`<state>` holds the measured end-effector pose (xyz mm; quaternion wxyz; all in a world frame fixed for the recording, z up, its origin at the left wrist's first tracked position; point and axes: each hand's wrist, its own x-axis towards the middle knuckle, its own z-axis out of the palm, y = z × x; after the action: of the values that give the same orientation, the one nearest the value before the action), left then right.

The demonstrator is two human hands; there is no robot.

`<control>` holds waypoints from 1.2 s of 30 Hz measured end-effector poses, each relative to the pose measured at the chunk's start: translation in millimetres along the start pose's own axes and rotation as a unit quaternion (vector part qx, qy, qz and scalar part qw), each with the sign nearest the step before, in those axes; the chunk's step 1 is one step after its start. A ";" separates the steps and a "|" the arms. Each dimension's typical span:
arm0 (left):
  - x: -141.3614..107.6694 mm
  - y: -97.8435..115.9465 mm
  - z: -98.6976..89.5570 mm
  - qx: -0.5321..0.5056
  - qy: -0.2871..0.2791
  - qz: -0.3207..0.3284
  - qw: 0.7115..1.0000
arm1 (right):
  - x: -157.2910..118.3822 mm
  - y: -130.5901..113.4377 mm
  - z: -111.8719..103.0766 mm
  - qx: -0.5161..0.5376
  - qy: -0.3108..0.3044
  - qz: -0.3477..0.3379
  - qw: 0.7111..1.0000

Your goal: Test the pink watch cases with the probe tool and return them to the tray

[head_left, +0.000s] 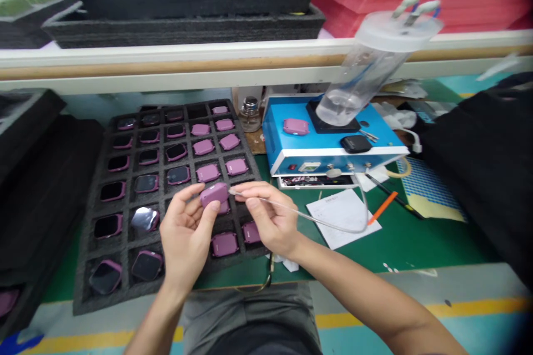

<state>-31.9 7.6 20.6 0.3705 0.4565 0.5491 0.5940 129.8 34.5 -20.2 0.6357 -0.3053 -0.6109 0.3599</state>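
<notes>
My left hand [185, 241] is closed on a purple smartwatch case [214, 193], holding it up over the foam tray between thumb and fingers. My right hand [273, 221] pinches the end of a thin clear tube [337, 227]. The tube's tip is at the right edge of the case; whether it touches is hard to tell. Below lies the black foam tray [84, 266], its pockets holding several purple watches. Those on the left show dark screens, like this watch [109, 226]; those on the right show purple cases, like this one [225, 244].
Behind my right hand stands a blue machine [275, 133] bearing a clear cylinder [362, 77] of liquid, a purple case [296, 126] and a black case [356, 143]. Paper [328, 213] and an orange stick [383, 207] lie nearby. Dark foam stacks [50, 166] flank the left.
</notes>
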 end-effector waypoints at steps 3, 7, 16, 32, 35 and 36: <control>55.1 18.7 -5.4 0.151 -0.066 0.095 0.982 | -5.1 1.4 -1.3 0.003 0.019 0.020 1.000; 175.3 21.1 10.5 0.357 -0.050 0.132 0.923 | -9.6 6.0 -0.2 0.018 0.003 0.049 0.999; 240.9 10.7 37.4 0.473 -0.051 0.166 0.864 | -4.6 4.4 -0.1 0.011 0.005 0.080 0.997; 97.7 19.8 -58.2 0.648 -0.271 0.206 0.682 | -7.1 -2.4 5.4 -0.004 0.033 0.079 0.996; 82.7 18.8 -55.2 0.570 -0.200 0.186 0.774 | -7.2 -2.5 5.7 0.002 0.037 0.073 0.997; 72.9 17.4 -52.2 0.509 -0.160 0.176 0.827 | -7.3 -3.0 5.5 0.001 0.042 0.069 0.997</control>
<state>-102.9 57.8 48.7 0.0576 0.7582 0.6166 0.2042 124.6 26.5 -21.5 0.6347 -0.3609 -0.5611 0.3901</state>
